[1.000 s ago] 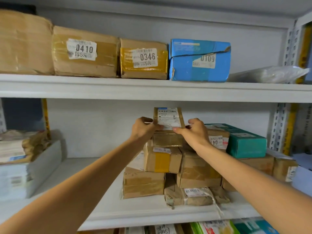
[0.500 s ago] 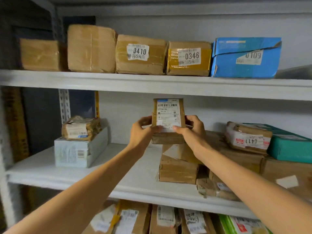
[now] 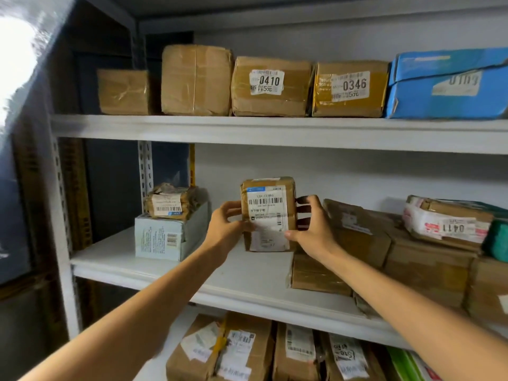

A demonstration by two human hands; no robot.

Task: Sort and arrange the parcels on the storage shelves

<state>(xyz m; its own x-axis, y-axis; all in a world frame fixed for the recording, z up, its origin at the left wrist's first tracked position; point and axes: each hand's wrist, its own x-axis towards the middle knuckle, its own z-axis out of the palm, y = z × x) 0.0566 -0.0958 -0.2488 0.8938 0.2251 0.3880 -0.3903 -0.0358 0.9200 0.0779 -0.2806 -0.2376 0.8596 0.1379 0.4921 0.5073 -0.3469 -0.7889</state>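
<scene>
A small brown parcel (image 3: 268,213) with a white barcode label is held upright over the middle shelf (image 3: 192,273). My left hand (image 3: 224,229) grips its left side and my right hand (image 3: 310,229) grips its right side. Its lower edge is at about the shelf surface; whether it touches is unclear. A heap of brown parcels (image 3: 357,237) lies just to its right. To the left stands a pale blue box (image 3: 165,237) with a taped brown parcel (image 3: 169,202) on top.
The top shelf (image 3: 247,127) carries a row of brown boxes, labelled 0410 (image 3: 270,86) and 0346 (image 3: 350,89), and a blue box (image 3: 450,86). A parcel marked 0411 (image 3: 448,224) tops the heap at right. The lower shelf holds several labelled parcels (image 3: 247,350). A metal upright (image 3: 61,215) frames the left.
Both hands have carried the small parcel off the heap and leftward, down toward the bare stretch of the middle shelf. My view has swung left.
</scene>
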